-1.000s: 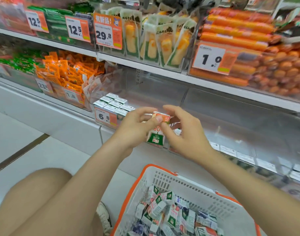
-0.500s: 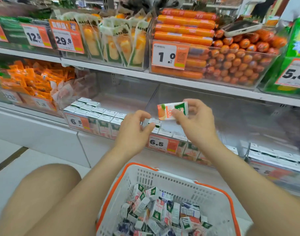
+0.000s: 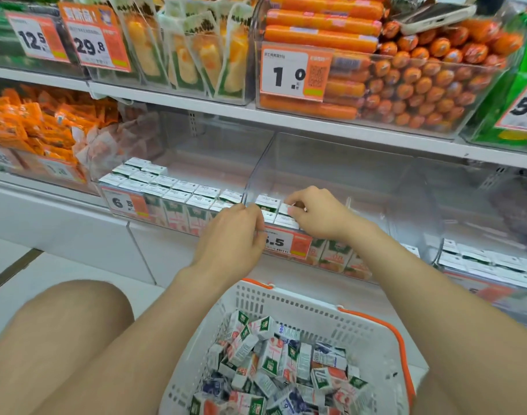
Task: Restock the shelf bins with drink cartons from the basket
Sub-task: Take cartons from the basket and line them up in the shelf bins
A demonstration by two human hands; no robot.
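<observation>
A white basket with an orange rim point(image 3: 286, 305) sits between my knees, holding several small drink cartons point(image 3: 274, 363) in a loose heap. Above it stands a clear shelf bin point(image 3: 331, 163) with a short row of upright cartons at its front. My right hand point(image 3: 319, 214) reaches into this bin and pinches the top of a drink carton point(image 3: 285, 208) that stands in the row. My left hand point(image 3: 232, 238) hovers at the bin's front wall, fingers loosely curled, with nothing seen in it. The bin to the left point(image 3: 166, 187) holds several rows of cartons.
A 6.5 price tag point(image 3: 286, 242) hangs on the bin's front. Another carton bin point(image 3: 480, 259) stands to the right. The shelf above point(image 3: 316, 118) carries orange sausages point(image 3: 406, 73) and corn packs. My bare knee point(image 3: 61, 339) is at the lower left.
My right hand carried the carton down from mid-air into the bin and stood it in the row. My left hand moved up to the bin's front. The view shifted right.
</observation>
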